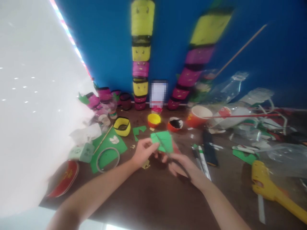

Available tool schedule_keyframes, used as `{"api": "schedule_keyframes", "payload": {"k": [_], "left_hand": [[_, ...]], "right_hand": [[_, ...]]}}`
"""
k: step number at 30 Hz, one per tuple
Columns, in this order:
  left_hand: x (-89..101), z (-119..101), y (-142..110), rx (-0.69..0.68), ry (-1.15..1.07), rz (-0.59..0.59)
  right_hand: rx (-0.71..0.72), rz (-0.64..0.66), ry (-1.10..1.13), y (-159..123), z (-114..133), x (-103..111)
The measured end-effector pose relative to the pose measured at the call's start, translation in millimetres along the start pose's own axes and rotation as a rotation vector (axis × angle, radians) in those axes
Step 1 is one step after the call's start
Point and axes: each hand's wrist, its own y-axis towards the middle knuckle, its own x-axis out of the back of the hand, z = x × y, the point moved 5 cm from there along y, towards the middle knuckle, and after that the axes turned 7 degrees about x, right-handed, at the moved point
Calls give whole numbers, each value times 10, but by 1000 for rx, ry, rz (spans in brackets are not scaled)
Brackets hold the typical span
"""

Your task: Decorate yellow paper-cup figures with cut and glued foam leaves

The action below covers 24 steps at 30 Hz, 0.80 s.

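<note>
My left hand pinches a small piece of green paper at its left edge, above the middle of the table. My right hand is closed round the dark handles of a pair of scissors. The scissor blades lie across the green paper, pointing up and to the left. Just behind the paper stand a small yellow cup and a small cup with black inside. A cut green paper scrap lies left of the paper. The fingertips are partly blurred.
On the left are a green sheet, a tape ring and a yellow-black cup. Markers, a dark flat strip and a yellow glue gun lie right. Plastic bottles and stacked painted cups stand behind.
</note>
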Motion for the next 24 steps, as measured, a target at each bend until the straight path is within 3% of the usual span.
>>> {"api": "schedule_keyframes", "payload": {"k": [9, 14, 20, 24], "left_hand": [[-33, 5, -12, 35, -34, 49], [23, 57, 40, 59, -265, -52], [68, 150, 57, 14, -61, -51], [73, 160, 54, 13, -38, -53]], "right_hand": [[-2, -23, 72, 14, -125, 38], [-42, -14, 28, -6, -76, 37], [-22, -4, 9, -10, -21, 36], [-13, -24, 12, -12, -32, 52]]}}
